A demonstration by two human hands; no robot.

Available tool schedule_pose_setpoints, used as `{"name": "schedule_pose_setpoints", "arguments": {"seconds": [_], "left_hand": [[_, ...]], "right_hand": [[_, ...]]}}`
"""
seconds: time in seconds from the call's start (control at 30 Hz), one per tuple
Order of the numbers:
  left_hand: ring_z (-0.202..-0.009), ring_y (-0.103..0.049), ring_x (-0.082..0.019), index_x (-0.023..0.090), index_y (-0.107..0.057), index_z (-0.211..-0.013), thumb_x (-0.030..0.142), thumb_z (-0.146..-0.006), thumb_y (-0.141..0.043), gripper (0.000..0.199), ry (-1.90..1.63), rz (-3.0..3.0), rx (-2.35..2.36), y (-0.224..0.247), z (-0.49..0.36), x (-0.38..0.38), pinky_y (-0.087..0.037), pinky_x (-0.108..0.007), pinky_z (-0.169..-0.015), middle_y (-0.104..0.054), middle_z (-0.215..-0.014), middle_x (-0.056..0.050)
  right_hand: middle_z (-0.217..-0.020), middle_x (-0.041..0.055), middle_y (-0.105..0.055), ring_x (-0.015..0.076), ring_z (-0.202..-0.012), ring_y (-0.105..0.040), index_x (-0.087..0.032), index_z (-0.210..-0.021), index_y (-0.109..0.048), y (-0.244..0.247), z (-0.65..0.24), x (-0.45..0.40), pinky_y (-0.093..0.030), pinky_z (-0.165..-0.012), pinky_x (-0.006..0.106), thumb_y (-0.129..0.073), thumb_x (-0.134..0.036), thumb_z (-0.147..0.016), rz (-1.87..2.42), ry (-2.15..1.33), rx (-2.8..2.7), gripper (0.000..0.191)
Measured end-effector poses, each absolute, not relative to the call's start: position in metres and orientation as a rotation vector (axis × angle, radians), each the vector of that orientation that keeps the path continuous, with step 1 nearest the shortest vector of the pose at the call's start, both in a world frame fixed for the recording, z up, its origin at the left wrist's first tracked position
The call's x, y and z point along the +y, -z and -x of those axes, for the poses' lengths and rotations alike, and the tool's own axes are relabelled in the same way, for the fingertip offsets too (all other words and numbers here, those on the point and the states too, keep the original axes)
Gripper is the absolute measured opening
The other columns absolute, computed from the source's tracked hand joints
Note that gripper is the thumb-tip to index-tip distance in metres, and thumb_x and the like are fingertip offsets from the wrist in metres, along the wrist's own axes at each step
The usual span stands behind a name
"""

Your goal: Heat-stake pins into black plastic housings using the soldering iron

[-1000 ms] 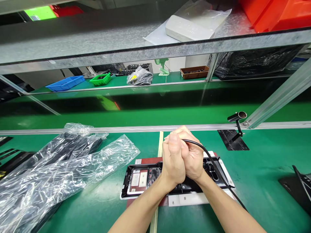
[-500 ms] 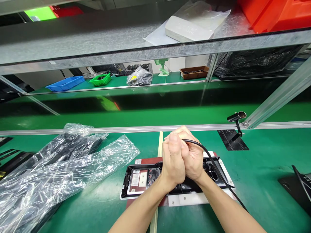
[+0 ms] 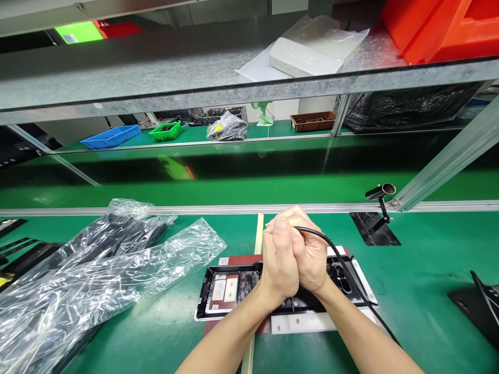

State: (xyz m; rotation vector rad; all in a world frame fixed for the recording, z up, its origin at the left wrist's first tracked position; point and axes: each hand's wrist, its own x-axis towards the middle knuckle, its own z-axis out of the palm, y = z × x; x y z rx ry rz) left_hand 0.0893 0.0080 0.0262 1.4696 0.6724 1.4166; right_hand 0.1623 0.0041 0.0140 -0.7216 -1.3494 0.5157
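Observation:
My left hand point(image 3: 279, 257) and my right hand point(image 3: 313, 254) are closed tightly against each other, thumbs uppermost. A black cable point(image 3: 334, 248) comes out between them at the top, arcs over my right wrist and runs down to the right. Anything else inside the grip is hidden by my fingers. Both fists are over the middle of a long black plastic housing point(image 3: 202, 291), whose inner side faces up. It lies in a fixture with a dark red base and white side blocks point(image 3: 304, 321). At the housing's left end, a labelled plate and round openings show.
Plastic-wrapped dark parts point(image 3: 117, 270) cover the bench at left. A black tubular holder point(image 3: 381, 192) stands on a plate at right, and a black part point(image 3: 477, 304) lies nearer. Overhead runs a metal shelf point(image 3: 156, 96); behind it are blue point(image 3: 111, 136), green point(image 3: 166, 131) and brown point(image 3: 313, 121) trays.
The view has shifted slightly, so the whole scene sits a little lower and to the right. My hands keep the same clasp over the housing.

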Motion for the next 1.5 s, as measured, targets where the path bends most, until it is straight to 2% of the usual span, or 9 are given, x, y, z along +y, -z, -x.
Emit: {"name": "schedule_pose_setpoints", "arguments": {"seconds": [0.23, 0.37, 0.5, 0.6, 0.77, 0.97, 1.27, 1.4, 1.5], "left_hand": [[-0.069, -0.057, -0.020, 0.021, -0.055, -0.065, 0.060, -0.108, -0.015, 0.070, -1.340, -1.567, 0.680, -0.031, -0.082, 0.008, -0.051, -0.037, -0.075, -0.060, -0.070, -0.006], [-0.068, -0.055, -0.019, 0.021, -0.054, -0.067, 0.061, -0.108, -0.015, 0.069, -1.262, -1.636, 0.697, -0.035, -0.076, 0.009, -0.047, -0.035, -0.070, -0.059, -0.069, -0.004], [-0.089, -0.060, -0.023, 0.021, -0.063, -0.078, 0.066, -0.105, -0.010, 0.075, -1.244, -1.840, 0.602, -0.033, -0.066, 0.015, -0.047, -0.038, -0.088, -0.068, -0.091, -0.008], [-0.096, -0.059, -0.024, 0.021, -0.065, -0.090, 0.068, -0.104, -0.007, 0.076, -1.213, -1.894, 0.654, -0.023, -0.051, 0.018, -0.044, -0.040, -0.095, -0.067, -0.098, -0.009], [-0.078, -0.054, -0.018, 0.020, -0.056, -0.086, 0.055, -0.109, -0.023, 0.053, -1.097, -1.741, 1.012, -0.004, -0.013, 0.013, -0.041, -0.032, -0.076, -0.058, -0.081, -0.001], [-0.064, -0.049, -0.012, 0.020, -0.054, -0.083, 0.041, -0.105, -0.051, 0.030, -0.740, -1.942, 1.081, 0.018, 0.018, 0.003, -0.035, -0.027, -0.064, -0.055, -0.070, 0.005], [-0.085, -0.066, -0.020, 0.021, -0.068, -0.097, 0.038, -0.098, -0.067, 0.018, -0.469, -2.241, 0.975, 0.046, 0.026, 0.002, -0.046, -0.030, -0.073, -0.069, -0.090, -0.002], [-0.091, -0.068, -0.022, 0.021, -0.067, -0.100, 0.032, -0.100, -0.063, 0.012, -0.427, -2.293, 0.952, 0.050, 0.026, 0.002, -0.048, -0.031, -0.076, -0.070, -0.097, -0.002], [-0.091, -0.069, -0.022, 0.022, -0.066, -0.101, 0.031, -0.103, -0.058, 0.012, -0.418, -2.323, 0.944, 0.054, 0.025, 0.000, -0.049, -0.032, -0.075, -0.070, -0.100, -0.002]], "right_hand": [[-0.105, 0.0070, -0.072, 0.0230, -0.102, -0.066, -0.025, -0.096, -0.078, -0.017, -0.163, 0.003, -0.054, -0.088, 0.040, -0.054, -0.032, -0.103, 0.752, -0.530, -1.371, 0.026], [-0.129, 0.0083, -0.065, 0.0253, -0.122, -0.061, -0.026, -0.097, -0.079, -0.020, -0.166, 0.001, -0.050, -0.103, 0.045, -0.053, -0.034, -0.103, 0.787, -0.521, -1.392, 0.027], [-0.141, 0.0068, -0.058, 0.0275, -0.136, -0.052, -0.027, -0.095, -0.079, -0.024, -0.169, 0.001, -0.041, -0.115, 0.049, -0.056, -0.035, -0.102, 0.830, -0.464, -1.418, 0.026], [-0.122, 0.0067, -0.066, 0.0246, -0.125, -0.059, -0.027, -0.094, -0.079, -0.025, -0.169, 0.000, -0.047, -0.106, 0.044, -0.054, -0.031, -0.103, 0.855, -0.457, -1.406, 0.026], [-0.089, 0.0049, -0.071, 0.0194, -0.085, -0.069, -0.021, -0.085, -0.070, -0.025, -0.164, -0.004, -0.055, -0.081, 0.039, -0.047, -0.027, -0.106, 0.772, -0.571, -1.328, 0.032], [-0.060, -0.0039, -0.056, 0.0109, -0.045, -0.052, -0.021, -0.084, -0.057, -0.026, -0.159, -0.006, -0.043, -0.044, 0.025, -0.046, -0.036, -0.106, 0.745, -0.784, -1.165, 0.029], [-0.047, -0.0089, -0.040, 0.0076, -0.035, -0.032, -0.023, -0.079, -0.054, -0.032, -0.153, -0.007, -0.033, -0.034, 0.018, -0.053, -0.044, -0.100, 0.807, -0.753, -0.983, 0.030], [-0.046, -0.0102, -0.039, 0.0075, -0.035, -0.028, -0.025, -0.085, -0.055, -0.031, -0.153, -0.007, -0.031, -0.032, 0.018, -0.055, -0.054, -0.098, 0.831, -0.759, -0.968, 0.032], [-0.047, -0.0101, -0.038, 0.0068, -0.036, -0.029, -0.024, -0.080, -0.053, -0.029, -0.153, -0.006, -0.030, -0.031, 0.018, -0.063, -0.048, -0.096, 0.827, -0.741, -1.001, 0.031]]}}
